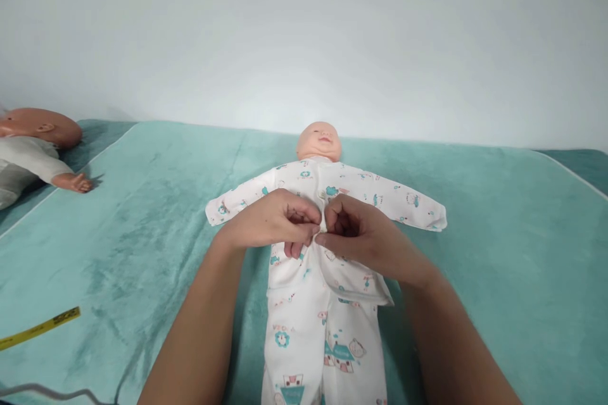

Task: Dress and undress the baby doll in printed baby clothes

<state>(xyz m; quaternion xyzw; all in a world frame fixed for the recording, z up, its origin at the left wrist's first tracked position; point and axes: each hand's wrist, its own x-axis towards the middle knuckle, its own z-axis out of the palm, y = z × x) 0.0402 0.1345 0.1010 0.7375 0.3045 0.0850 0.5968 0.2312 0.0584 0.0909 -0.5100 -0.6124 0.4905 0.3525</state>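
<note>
A baby doll [319,140] lies on its back in the middle of a teal blanket [142,215], arms spread. It wears a white printed sleepsuit [327,323]. My left hand [273,220] and my right hand [358,234] meet over the doll's chest. Both pinch the front edges of the sleepsuit's top where they close, fingers curled tight. The snap or button between my fingertips is hidden.
A second doll [35,145] in a pale grey garment lies at the far left edge. A yellow measuring tape [40,328] lies at the lower left, with a grey cable [47,392] near the bottom edge. A white wall rises behind the blanket.
</note>
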